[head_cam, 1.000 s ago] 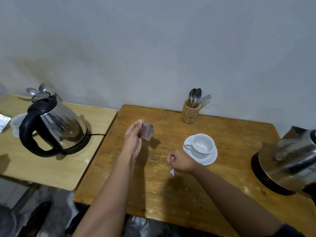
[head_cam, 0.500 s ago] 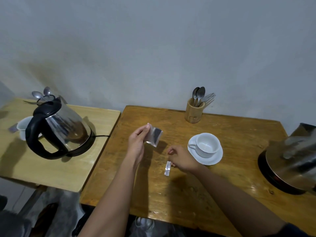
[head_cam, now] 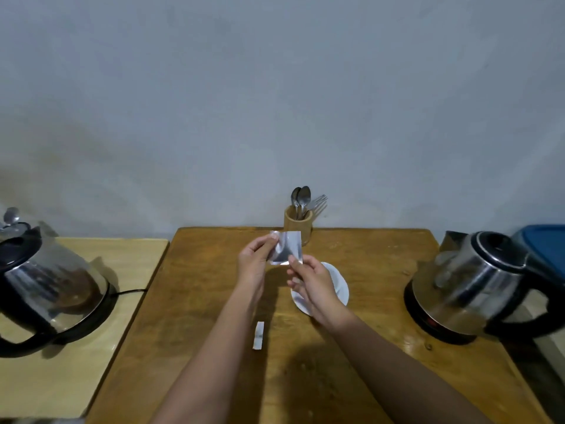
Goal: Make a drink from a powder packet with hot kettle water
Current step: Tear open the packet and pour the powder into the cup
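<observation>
A silver powder packet (head_cam: 286, 246) is held up above the brown wooden table (head_cam: 198, 301). My left hand (head_cam: 255, 264) pinches its upper left corner and my right hand (head_cam: 315, 284) pinches its lower right corner. A white saucer (head_cam: 341, 286) lies under my right hand; the cup on it is hidden by that hand. The packet's torn-off strip (head_cam: 258, 335) lies on the table between my forearms. A steel kettle (head_cam: 477, 283) stands on its base at the right of the table.
A wooden holder (head_cam: 298, 223) with spoons and a fork stands at the table's back edge by the wall. A second steel kettle (head_cam: 46, 286) with a black handle sits on the lighter table (head_cam: 91, 362) at left. A blue lid (head_cam: 544, 240) shows at far right.
My right hand let the torn strip go on the table and rose to grip the packet's lower corner. The packet moved right, over the saucer. The camera turned right.
</observation>
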Action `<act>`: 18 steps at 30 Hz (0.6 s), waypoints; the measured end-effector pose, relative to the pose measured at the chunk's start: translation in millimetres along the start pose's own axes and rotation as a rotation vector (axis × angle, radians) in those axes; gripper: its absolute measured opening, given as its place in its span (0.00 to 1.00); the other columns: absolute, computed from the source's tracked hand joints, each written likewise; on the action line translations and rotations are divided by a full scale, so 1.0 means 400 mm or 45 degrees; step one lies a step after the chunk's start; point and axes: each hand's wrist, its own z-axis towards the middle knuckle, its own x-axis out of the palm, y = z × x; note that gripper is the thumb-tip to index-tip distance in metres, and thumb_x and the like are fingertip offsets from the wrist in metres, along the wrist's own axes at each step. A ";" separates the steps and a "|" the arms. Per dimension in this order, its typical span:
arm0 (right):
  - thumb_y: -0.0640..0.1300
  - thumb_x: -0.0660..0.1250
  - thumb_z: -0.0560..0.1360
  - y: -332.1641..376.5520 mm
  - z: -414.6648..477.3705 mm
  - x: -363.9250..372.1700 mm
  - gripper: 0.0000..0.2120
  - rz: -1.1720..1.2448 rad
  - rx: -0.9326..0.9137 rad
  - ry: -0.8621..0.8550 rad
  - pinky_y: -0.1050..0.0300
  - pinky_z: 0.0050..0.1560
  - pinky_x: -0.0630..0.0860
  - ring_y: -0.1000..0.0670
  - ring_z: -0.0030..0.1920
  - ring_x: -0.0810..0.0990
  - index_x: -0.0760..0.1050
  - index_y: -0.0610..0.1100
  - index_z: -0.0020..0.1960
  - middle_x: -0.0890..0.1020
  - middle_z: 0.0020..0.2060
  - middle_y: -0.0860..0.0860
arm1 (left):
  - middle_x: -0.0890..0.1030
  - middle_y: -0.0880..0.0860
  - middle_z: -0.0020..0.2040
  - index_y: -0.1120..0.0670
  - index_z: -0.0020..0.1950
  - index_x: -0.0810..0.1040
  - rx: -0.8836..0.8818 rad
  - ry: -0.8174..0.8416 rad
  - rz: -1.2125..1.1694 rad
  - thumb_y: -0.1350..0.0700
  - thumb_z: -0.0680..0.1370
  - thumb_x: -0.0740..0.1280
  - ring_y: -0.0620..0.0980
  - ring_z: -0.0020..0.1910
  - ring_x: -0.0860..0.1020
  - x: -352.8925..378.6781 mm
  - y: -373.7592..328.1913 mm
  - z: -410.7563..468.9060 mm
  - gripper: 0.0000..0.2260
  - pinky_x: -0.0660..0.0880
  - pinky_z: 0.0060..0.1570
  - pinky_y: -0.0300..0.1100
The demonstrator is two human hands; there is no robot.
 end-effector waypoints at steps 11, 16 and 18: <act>0.38 0.61 0.78 0.061 0.045 -0.201 0.03 0.229 0.039 -0.288 0.64 0.31 0.78 0.56 0.33 0.80 0.70 0.44 0.47 0.78 0.38 0.47 | 0.74 0.50 0.35 0.60 0.46 0.78 -0.004 0.545 0.884 0.62 0.71 0.71 0.44 0.35 0.72 0.151 0.040 0.065 0.06 0.73 0.35 0.31; 0.37 0.62 0.78 0.070 0.065 -0.255 0.03 0.005 0.172 -0.275 0.63 0.31 0.74 0.58 0.25 0.76 0.68 0.42 0.47 0.76 0.33 0.47 | 0.71 0.49 0.36 0.58 0.51 0.71 -0.098 0.808 1.152 0.68 0.68 0.71 0.44 0.34 0.71 0.210 0.047 0.108 0.15 0.73 0.30 0.31; 0.35 0.61 0.77 0.076 0.074 -0.273 0.04 -0.094 0.156 -0.248 0.66 0.24 0.70 0.58 0.21 0.72 0.68 0.41 0.46 0.74 0.31 0.46 | 0.71 0.49 0.38 0.57 0.55 0.72 -0.070 0.886 1.268 0.67 0.68 0.72 0.44 0.36 0.72 0.233 0.056 0.126 0.19 0.74 0.33 0.32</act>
